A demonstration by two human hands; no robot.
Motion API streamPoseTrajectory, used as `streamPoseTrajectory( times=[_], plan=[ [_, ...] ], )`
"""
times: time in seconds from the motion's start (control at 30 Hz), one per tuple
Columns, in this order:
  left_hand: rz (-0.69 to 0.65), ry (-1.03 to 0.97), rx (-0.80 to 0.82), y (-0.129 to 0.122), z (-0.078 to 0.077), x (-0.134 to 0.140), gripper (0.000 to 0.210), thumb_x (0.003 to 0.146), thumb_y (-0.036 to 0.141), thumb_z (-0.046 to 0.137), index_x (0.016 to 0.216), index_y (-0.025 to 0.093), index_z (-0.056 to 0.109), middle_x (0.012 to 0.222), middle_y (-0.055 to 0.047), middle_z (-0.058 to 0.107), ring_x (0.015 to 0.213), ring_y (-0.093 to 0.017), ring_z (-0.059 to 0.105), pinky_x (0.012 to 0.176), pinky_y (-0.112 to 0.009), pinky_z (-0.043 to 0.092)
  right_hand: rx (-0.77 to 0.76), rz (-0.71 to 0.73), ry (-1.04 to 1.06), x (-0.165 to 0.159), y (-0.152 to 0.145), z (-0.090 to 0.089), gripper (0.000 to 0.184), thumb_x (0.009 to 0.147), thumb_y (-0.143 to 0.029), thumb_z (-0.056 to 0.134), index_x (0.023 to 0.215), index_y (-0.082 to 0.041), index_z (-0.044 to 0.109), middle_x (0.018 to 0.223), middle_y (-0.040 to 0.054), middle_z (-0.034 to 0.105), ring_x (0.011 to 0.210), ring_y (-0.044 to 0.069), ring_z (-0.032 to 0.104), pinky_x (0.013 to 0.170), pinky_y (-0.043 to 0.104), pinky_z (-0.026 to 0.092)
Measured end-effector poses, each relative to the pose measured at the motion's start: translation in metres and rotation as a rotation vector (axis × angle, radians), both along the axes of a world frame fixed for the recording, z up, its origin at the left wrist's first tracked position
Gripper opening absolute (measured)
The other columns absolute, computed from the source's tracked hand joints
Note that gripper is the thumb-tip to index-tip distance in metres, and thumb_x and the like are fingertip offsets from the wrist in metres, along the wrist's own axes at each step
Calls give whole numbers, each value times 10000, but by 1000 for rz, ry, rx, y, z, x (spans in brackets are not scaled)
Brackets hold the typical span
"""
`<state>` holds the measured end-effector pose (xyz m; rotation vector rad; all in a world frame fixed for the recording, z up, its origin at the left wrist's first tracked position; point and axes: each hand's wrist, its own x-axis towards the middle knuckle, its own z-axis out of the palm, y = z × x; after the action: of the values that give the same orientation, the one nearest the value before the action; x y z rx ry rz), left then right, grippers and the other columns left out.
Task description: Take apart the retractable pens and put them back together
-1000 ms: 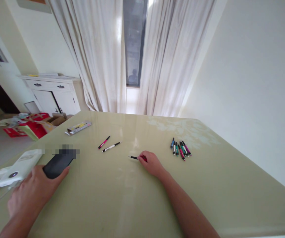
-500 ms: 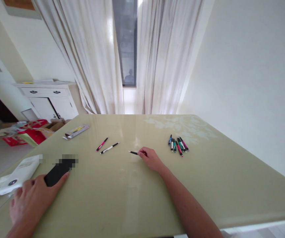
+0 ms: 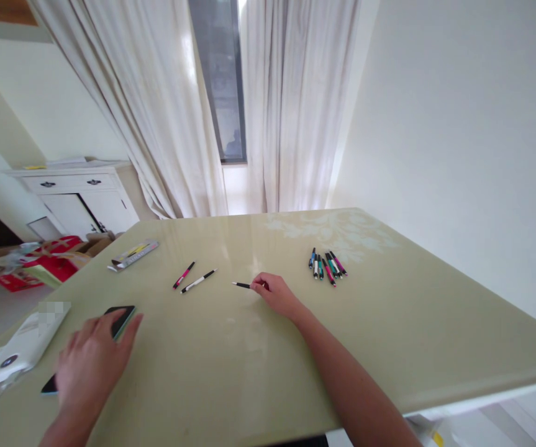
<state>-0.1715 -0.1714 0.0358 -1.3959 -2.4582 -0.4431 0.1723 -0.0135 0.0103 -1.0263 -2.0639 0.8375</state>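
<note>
My right hand rests on the table and pinches a pen, whose black tip end points left; the rest is hidden in the fingers. My left hand is over a dark phone lying on the table, thumb and fingers apart, covering the phone's middle. Between the hands, further back, lie a pink and black pen and a white and black pen. Several pens in blue, white, green, pink and purple lie grouped to the right of my right hand.
A narrow printed carton sits near the table's far left edge. At the left edge is a white device with a cable. Beyond the glossy table are a white cabinet, red bags, curtains and a wall on the right.
My left hand has loosened from the phone, which now lies flat on the table under it. My right hand keeps hold of the pen. The view has shifted and tilted slightly.
</note>
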Motion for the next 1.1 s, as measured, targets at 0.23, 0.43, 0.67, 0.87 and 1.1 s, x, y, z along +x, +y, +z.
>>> streamPoseTrajectory(
  times=[0.23, 0.43, 0.67, 0.87, 1.1],
  plan=[
    [-1001, -444, 116, 88, 1, 129, 403, 936, 487, 601, 1266, 266, 674, 1244, -65, 713, 1131, -260, 641, 1023, -416, 485, -98, 94, 79, 0, -7, 1, 199, 917, -352, 661, 879, -171, 733, 683, -23, 605, 631, 116, 481, 598, 224, 354],
    [-1092, -691, 42, 107, -29, 138, 261, 965, 410, 571, 1084, 262, 751, 1047, -43, 773, 982, -227, 695, 906, -357, 536, -174, 123, 40, 6, -3, -7, 270, 921, -420, 651, 852, -176, 744, 682, -21, 605, 639, 118, 477, 581, 224, 343],
    [-1040, -775, 31, 102, -30, 129, 223, 957, 332, 542, 1003, 220, 730, 991, -52, 748, 908, -204, 689, 808, -318, 546, -172, 90, -3, 6, -3, -6, 238, 900, -391, 663, 850, -173, 743, 689, -21, 613, 638, 114, 478, 596, 225, 362],
    [-997, -797, 49, 103, -29, 131, 178, 889, 334, 625, 967, 209, 726, 974, -46, 755, 886, -208, 679, 726, -302, 515, -179, 72, 30, 10, -2, -5, 246, 874, -389, 678, 825, -154, 727, 657, -31, 575, 618, 107, 457, 585, 223, 356],
    [-1004, -650, 102, 102, -26, 129, 209, 938, 369, 613, 945, 215, 755, 944, -43, 757, 921, -217, 644, 784, -329, 468, -208, 82, 64, 11, -2, -5, 279, 873, -421, 679, 820, -150, 714, 650, -31, 565, 598, 103, 441, 560, 225, 335]
  ],
)
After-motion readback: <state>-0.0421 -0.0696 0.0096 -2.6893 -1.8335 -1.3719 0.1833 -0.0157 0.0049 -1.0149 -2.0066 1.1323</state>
